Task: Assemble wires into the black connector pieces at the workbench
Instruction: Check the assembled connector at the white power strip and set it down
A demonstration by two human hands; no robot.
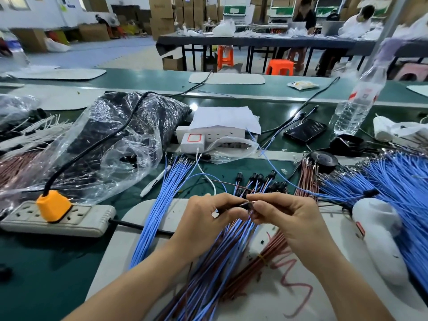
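Green workbench (58, 262), white mat (139, 216) at 6. Left hand (203, 218) pinches black connector (246, 205), right hand (284, 218) pinches wire (231, 185). Power strip (58, 220) 9, cartons (162, 17) 12.

Bare mat corner (120, 249) between power strip (92, 218) and blue wires (162, 193); white object (379, 239) close right.

2 hands (203, 220) (286, 218), 2 power strips (92, 220) (222, 135), 1 water bottle (356, 105), 1 phone (305, 130)
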